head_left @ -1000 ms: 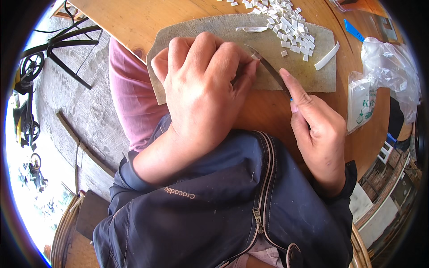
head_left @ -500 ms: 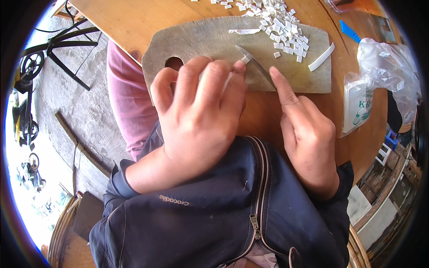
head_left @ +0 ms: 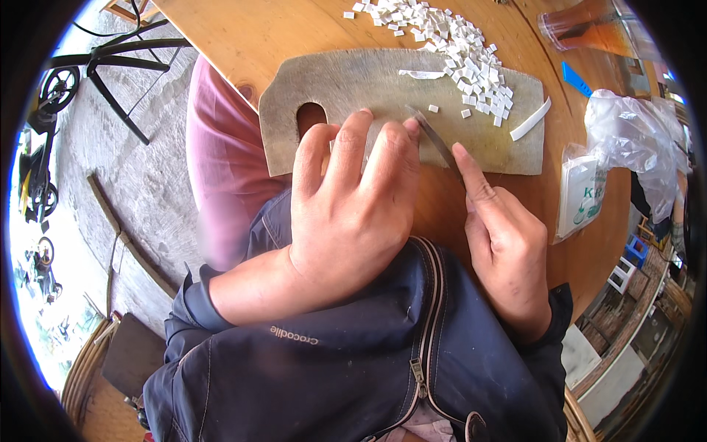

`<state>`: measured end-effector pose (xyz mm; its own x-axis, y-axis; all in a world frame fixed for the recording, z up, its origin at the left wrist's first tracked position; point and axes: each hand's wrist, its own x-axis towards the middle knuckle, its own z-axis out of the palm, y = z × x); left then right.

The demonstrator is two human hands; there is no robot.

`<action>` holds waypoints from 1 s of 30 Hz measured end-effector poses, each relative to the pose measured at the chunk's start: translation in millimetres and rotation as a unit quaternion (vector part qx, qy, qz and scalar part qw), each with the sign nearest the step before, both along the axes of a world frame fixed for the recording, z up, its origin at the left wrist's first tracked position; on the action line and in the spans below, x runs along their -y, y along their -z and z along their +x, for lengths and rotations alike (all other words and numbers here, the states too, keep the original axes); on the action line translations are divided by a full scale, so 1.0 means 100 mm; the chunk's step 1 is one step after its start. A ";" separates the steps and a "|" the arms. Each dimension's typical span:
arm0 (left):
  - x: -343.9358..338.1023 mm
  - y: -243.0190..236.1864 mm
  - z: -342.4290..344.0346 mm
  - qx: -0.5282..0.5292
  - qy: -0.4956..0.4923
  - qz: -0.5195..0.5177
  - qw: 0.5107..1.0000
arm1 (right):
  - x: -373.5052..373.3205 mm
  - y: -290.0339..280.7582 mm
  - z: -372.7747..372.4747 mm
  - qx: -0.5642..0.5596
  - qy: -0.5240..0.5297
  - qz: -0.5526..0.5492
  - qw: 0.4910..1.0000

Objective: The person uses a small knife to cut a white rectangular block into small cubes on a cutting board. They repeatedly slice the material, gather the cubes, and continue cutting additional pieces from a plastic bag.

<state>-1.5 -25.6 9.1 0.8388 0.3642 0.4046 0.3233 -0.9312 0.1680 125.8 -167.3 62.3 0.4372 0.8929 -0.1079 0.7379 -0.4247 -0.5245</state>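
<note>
One left hand (head_left: 353,210) and one right hand (head_left: 508,232); one knife (head_left: 440,144); one board (head_left: 353,81) with one hole (head_left: 311,118); one curved white strip (head_left: 531,121); one thin white scrap (head_left: 422,74); small white squares (head_left: 479,79), too many to count; one blue handle (head_left: 576,79); one glass (head_left: 596,31).

Site type: semi-open casual seating area; home or eatery cannot be determined. Indicators: wooden table (head_left: 228,37), glass of amber drink (head_left: 593,31), bare concrete floor (head_left: 158,188), plastic stools (head_left: 636,250), wheeled vehicles (head_left: 60,90) in daylight

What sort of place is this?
Hard to pin down; perhaps a home or casual eatery, judging by the wooden table, glass of amber drink and bare concrete floor.
</note>
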 end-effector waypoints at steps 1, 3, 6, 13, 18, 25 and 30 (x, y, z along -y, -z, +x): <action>0.00 0.00 0.00 0.003 0.001 -0.001 1.000 | 0.00 -0.01 -0.01 0.001 0.001 -0.003 1.000; -0.01 0.01 0.01 0.010 0.005 -0.002 1.000 | 0.00 0.02 -0.02 0.032 -0.004 0.000 0.999; 0.00 -0.01 0.02 -0.002 0.000 -0.014 1.000 | -0.02 0.10 -0.06 0.096 -0.016 0.010 0.995; -0.02 -0.05 -0.02 0.008 0.000 -0.097 0.995 | 0.00 -0.01 0.01 0.039 0.013 0.004 0.999; -0.13 -0.03 -0.03 0.077 0.020 -0.187 0.979 | 0.03 -0.07 0.07 -0.021 0.039 0.027 0.999; -0.40 -0.07 0.14 0.144 0.012 -0.204 0.968 | 0.01 0.06 0.00 -0.022 -0.033 0.024 0.999; -0.53 -0.06 0.42 0.089 0.014 -0.188 0.978 | 0.00 0.01 0.10 -0.008 0.014 0.036 0.999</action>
<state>40.4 27.7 14.6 0.7792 0.4931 0.3868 0.2329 -0.8008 0.5518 135.3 -167.5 61.0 0.4611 0.8859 -0.0503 0.7176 -0.4057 -0.5661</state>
